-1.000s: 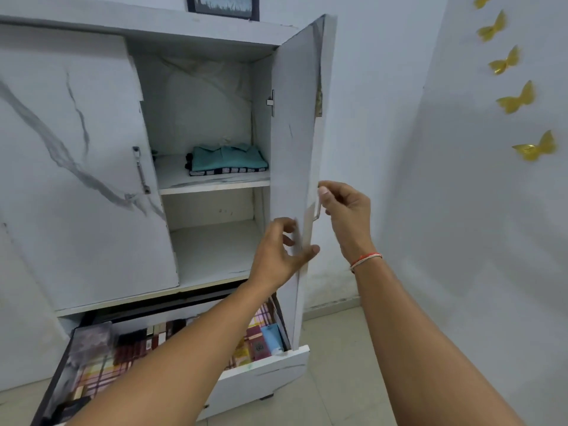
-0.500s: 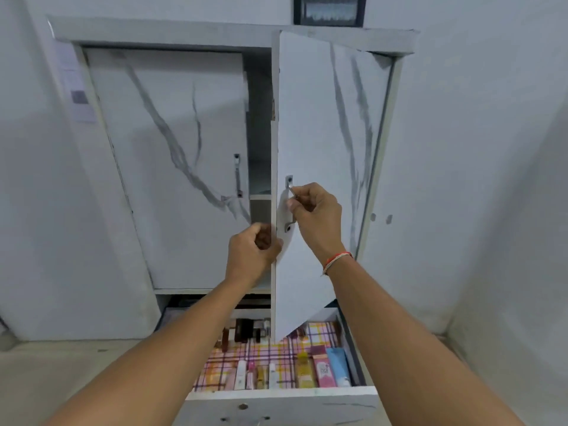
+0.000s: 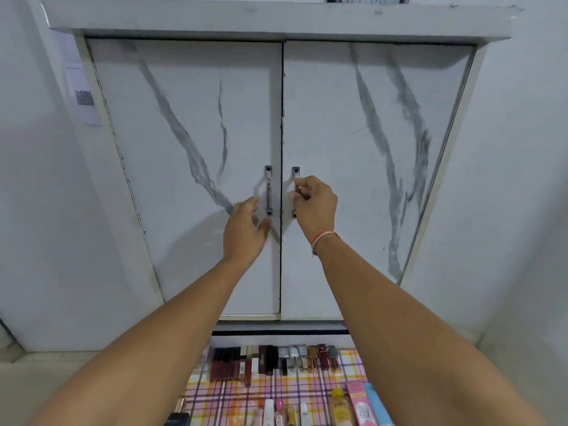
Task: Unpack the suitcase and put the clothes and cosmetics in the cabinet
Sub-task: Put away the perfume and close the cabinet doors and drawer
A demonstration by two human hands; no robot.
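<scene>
Here, right hand (image 3: 313, 202) pinches right door handle (image 3: 295, 192) of closed cabinet (image 3: 368, 149) | left hand (image 3: 246, 229) loose, empty, beside upright left handle (image 3: 268, 190) | cosmetics (image 3: 276, 362) in open drawer (image 3: 353, 364) directly below both hands.

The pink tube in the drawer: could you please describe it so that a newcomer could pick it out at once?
Below the closed cabinet doors the drawer stands open, lined with checked cloth. At its right end, near the front, lies the pink tube. It sits between a yellow bottle and a blue tube, and alone bears "BB".
</scene>
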